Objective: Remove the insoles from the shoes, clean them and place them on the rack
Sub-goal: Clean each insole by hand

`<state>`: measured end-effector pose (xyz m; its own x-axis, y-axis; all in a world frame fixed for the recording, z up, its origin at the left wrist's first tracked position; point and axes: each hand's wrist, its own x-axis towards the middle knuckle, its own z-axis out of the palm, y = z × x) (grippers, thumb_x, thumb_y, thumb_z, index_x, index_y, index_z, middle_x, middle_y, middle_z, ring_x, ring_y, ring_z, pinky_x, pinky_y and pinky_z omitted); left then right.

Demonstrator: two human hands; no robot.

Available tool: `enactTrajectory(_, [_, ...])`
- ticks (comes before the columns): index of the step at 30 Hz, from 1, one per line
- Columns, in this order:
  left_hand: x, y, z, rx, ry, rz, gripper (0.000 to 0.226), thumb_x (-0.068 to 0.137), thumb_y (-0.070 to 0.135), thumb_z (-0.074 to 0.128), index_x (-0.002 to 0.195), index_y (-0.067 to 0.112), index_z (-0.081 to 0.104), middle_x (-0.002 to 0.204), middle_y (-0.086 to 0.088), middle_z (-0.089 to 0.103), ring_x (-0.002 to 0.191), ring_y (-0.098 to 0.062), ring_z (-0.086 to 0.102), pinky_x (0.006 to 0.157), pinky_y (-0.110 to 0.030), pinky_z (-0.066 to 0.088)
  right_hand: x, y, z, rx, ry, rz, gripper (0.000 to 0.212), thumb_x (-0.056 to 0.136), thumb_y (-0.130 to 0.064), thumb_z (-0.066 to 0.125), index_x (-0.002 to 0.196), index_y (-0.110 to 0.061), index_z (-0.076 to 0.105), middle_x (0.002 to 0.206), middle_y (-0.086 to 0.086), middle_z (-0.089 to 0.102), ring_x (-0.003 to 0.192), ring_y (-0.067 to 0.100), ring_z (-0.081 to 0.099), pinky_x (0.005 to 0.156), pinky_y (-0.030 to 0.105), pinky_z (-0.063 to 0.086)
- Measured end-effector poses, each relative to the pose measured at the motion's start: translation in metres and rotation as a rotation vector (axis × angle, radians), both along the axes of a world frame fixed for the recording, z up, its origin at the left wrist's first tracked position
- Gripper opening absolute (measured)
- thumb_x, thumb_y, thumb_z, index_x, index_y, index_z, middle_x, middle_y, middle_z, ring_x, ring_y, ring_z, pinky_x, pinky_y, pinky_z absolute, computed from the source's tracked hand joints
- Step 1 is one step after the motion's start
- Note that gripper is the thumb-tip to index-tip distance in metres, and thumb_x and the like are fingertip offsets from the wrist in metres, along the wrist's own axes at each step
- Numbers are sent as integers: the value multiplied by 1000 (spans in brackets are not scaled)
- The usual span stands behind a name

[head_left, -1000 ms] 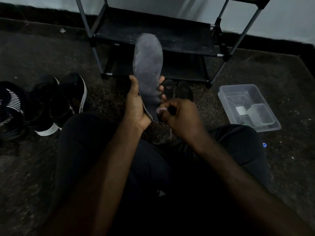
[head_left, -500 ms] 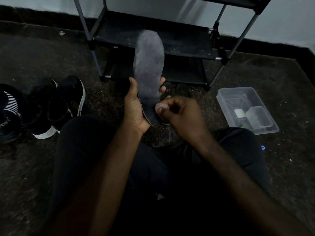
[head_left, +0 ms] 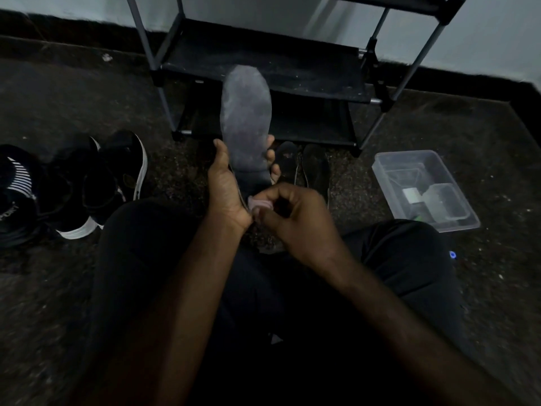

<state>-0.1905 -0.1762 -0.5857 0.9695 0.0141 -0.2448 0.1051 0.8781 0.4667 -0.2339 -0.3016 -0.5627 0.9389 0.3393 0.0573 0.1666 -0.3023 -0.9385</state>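
One flat, grey, dusty insole point(head_left: 245, 118) stood upright before the black tube-framed rack point(head_left: 263, 68), its heel gripped by the left hand point(head_left: 225, 189), fingers curled round its edges. The right hand point(head_left: 295, 218) pinched a small pale cloth point(head_left: 259, 204) against that heel. Two dark insoles point(head_left: 287, 162) lay below the rack, three dark shoes point(head_left: 117, 177) to its left, one clear plastic box point(head_left: 424, 171) to its right.

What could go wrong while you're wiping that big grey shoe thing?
The insole is held only near its heel by the left hand, so its long free end could bend or flop while it is rubbed. The pinkish cloth pinched in the right hand is small and might slip onto the gritty floor. The rack shelf looks dusty, so a cleaned insole laid there could pick up dirt again.
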Motion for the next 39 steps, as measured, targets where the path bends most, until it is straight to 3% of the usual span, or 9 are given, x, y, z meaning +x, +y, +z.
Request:
enactTrajectory(4, [0,2,-1,-33,-41,-21,88,92,67,31,150,1,29,112,-10,58,89,-17,57,72,-29,53,12,-4,-8,-14,-29,-158,2,86,-11,72,84,-13,72,81,-3,73,78,10,69,74,30,58])
enactTrajectory(11, [0,4,-1,-43,-75,-25,85,95,64,29,150,0,28,117,-11,57,92,-17,58,75,-30,53,7,-3,-1,-60,-87,-14,6,85,-9,72,90,-13,74,87,-6,74,82,3,69,76,24,56])
enactTrajectory(15, [-1,-1,0,4,-80,-17,79,96,62,27,146,2,36,122,-13,57,94,-21,59,79,-33,50,28,-10,2,-105,-124,-157,4,85,-11,72,86,-14,74,83,-6,73,77,5,69,73,33,58])
enactTrajectory(20, [-4,-2,4,-1,12,-31,73,97,62,30,138,5,50,121,-9,62,92,-17,62,77,-30,52,3,3,16,-189,-239,129,11,84,-7,72,92,-13,75,91,-5,73,83,3,67,77,22,55])
enactTrajectory(22, [-5,-5,7,-22,2,-56,70,98,60,29,129,3,57,117,-11,64,93,-19,63,80,-33,56,16,1,16,-198,-264,43,10,84,-8,72,92,-12,74,91,-8,72,83,1,66,76,16,52])
enactTrajectory(25, [-10,-11,11,0,24,-106,72,97,60,27,127,2,57,116,-12,67,100,-23,67,90,-38,55,36,-5,13,-189,-209,-118,4,84,-11,73,88,-10,74,85,-6,73,79,2,66,75,22,54])
enactTrajectory(30, [-13,-10,14,22,30,-87,68,99,56,28,139,5,48,122,-11,64,99,-20,67,90,-34,56,17,1,19,-138,-115,121,5,85,-11,73,89,-14,73,85,-5,74,79,4,69,75,23,56])
enactTrajectory(36, [-14,-16,17,29,29,-158,72,98,59,27,136,1,47,120,-14,64,107,-25,66,96,-41,50,45,-9,16,-244,-265,-165,7,87,-19,72,85,-11,73,80,-8,71,73,1,65,69,16,51])
enactTrajectory(39, [-14,-14,13,59,45,-107,66,99,54,31,131,1,53,119,-12,65,105,-21,65,98,-36,50,23,-1,17,-214,-203,43,5,87,-14,71,90,-13,74,85,-7,73,79,1,67,74,20,55])
